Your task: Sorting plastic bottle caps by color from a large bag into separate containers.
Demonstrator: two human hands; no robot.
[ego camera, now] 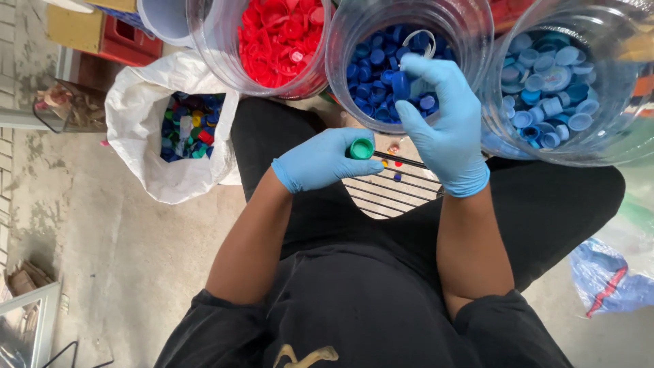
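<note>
The gray floor (116, 252) is the biggest thing here, and it looks stained and rough. A person in black clothes sits over it with knees apart.

At the left, a big white bag (146, 146) lies open on the floor. It holds a mix of caps (187, 126) in blue, green, red and yellow.

Three big clear tubs stand in a row at the top. The left tub (214, 48) is full of red caps (279, 34). The middle tub (344, 75) holds dark blue caps (375, 78). The right tub (613, 146) holds light blue caps (552, 82). The tubs touch or nearly touch each other.

Behind the bag there is a red crate (126, 41) with a yellow box (71, 27) on it. At the lower right, a blue bag (606, 279) with a red stripe lies on the floor.

Between the knees sits a wire rack (392, 191). A few small caps lie on it in red, yellow and blue.

Both hands wear light blue gloves. The right hand (446, 123) is lifted in front of the middle tub and hides part of it. Its thumb and fingers pinch a dark blue cap (400, 85) just over the tub's opening. The left hand (327, 160) is curled shut around a small green cap (362, 148), which sits at its fingertips, above the rack and just under the middle tub.
</note>
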